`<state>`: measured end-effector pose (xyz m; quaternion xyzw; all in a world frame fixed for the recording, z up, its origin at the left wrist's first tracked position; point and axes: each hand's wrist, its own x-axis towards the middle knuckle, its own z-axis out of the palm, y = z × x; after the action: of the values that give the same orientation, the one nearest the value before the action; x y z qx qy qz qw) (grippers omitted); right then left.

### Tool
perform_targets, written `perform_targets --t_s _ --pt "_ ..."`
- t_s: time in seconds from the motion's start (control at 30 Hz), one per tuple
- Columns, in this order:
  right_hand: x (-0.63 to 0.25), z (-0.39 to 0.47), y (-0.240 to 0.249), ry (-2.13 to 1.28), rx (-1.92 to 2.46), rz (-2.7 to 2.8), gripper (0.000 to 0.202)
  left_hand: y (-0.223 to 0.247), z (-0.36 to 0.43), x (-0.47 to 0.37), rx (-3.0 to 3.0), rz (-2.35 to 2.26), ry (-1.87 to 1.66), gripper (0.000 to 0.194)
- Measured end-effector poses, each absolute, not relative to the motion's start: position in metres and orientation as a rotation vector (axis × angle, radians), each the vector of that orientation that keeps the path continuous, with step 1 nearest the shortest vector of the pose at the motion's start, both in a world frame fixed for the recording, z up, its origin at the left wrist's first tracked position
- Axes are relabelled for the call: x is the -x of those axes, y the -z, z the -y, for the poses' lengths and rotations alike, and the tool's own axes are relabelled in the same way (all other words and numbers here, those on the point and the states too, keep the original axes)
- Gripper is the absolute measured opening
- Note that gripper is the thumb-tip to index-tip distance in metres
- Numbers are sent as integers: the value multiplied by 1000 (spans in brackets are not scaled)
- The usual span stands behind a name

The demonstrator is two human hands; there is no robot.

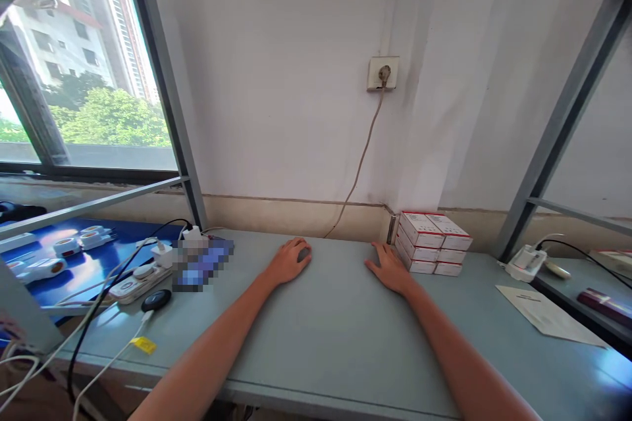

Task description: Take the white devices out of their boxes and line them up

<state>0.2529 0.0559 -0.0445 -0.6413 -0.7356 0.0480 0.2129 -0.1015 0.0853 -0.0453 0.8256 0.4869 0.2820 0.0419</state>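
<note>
My left hand [290, 260] rests on the grey desk [326, 329] near its back edge, palm down. Its thumb and forefinger stand apart, with a darker patch of desk or shadow between them, and I see nothing held. To the right, my right hand [389, 268] lies with thumb and forefinger spread, also without anything visible in it. Just beside that hand is a stack of small white boxes with red edges [428, 240], several of them piled in layers. Whether my right hand touches the stack's left side, I cannot tell.
At left lie a power strip [141, 283], a round black device [156, 300] on a white cable and a pixelated phone-like object [202, 266]. A paper sheet [546, 316] and a white plug adapter [526, 263] are at right. Metal posts [170, 79] flank the desk; a wall socket [383, 74] feeds a cord.
</note>
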Motion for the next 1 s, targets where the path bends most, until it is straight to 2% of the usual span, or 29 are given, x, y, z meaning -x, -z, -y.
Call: perform_targets --t_s 0.27,1.0 --pt "-255 -55 43 -166 1732 2100 47 52 -94 105 -2558 -1528 -746 42" --pt "-269 -71 54 -205 1733 2134 50 51 -96 105 -2595 -1483 -664 45"
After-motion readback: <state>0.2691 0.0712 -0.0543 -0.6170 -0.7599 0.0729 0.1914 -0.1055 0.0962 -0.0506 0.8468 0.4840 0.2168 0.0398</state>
